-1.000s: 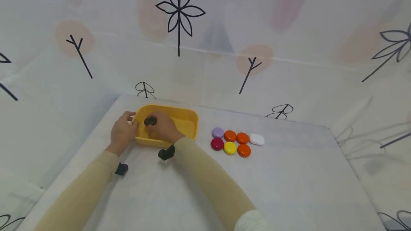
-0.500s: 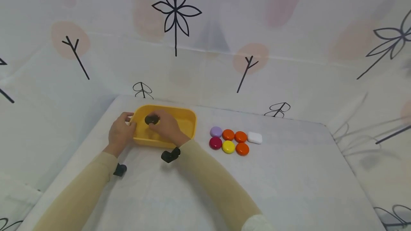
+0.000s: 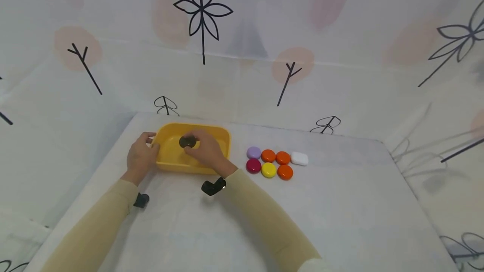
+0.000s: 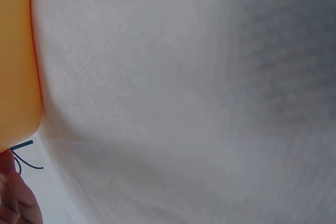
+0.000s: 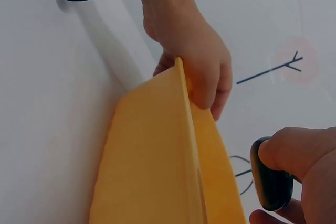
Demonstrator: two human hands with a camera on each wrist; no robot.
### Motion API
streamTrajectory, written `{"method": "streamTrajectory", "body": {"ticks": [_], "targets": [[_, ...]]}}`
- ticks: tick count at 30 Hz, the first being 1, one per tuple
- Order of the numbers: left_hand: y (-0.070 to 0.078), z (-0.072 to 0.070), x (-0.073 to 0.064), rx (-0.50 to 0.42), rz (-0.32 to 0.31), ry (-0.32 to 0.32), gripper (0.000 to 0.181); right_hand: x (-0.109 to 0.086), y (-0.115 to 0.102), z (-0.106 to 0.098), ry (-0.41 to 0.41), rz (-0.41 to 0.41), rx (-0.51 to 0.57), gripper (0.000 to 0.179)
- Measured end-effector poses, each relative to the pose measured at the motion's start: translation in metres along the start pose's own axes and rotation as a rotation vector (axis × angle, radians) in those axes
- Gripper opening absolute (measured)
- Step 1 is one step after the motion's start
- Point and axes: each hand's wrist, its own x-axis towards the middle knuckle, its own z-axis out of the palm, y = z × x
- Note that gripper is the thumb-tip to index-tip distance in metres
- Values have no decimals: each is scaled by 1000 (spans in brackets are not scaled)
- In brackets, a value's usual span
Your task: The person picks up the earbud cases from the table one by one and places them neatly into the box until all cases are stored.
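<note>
My left hand [image 3: 140, 154] grips the left end of a yellow plastic tray [image 3: 166, 155], thumb over the rim and fingers on the outer side. In the right wrist view that left hand [image 5: 197, 59] shows at the tray's far end. My right hand [image 3: 209, 150] is over the tray, pinching a dark, glossy, rounded disc [image 3: 187, 142] between thumb and fingers. Seen from the right wrist, the dark disc [image 5: 271, 177] is held above rim height. The left wrist view has only the tray's outer wall [image 4: 18, 61] and a few fingertips [image 4: 21, 198].
Right of the tray, several glossy round pieces lie in two rows: a lilac one [image 3: 253, 153], a crimson one [image 3: 253, 166], a yellow one [image 3: 269, 170] and orange ones [image 3: 285, 172]. A white rounded block [image 3: 299, 158] ends the back row. Patterned cloth [image 3: 242, 87] rises behind the table.
My right hand has moved a little right and back from the tray's left end, carrying the dark disc. The left hand keeps its grip. The head view has shifted slightly.
</note>
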Motion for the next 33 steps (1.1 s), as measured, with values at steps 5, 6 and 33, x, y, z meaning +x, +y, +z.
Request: {"method": "streamTrajectory", "body": {"ticks": [5, 6, 33], "targets": [[-3, -2, 0, 0, -22, 8, 46, -3, 2, -8, -10, 13, 9, 33], [-4, -2, 0, 0, -21, 8, 46, -3, 3, -11, -10, 14, 9, 33], [-4, 0, 4, -8, -9, -14, 46, -27, 27, -63, 71, -46, -56, 33]]}}
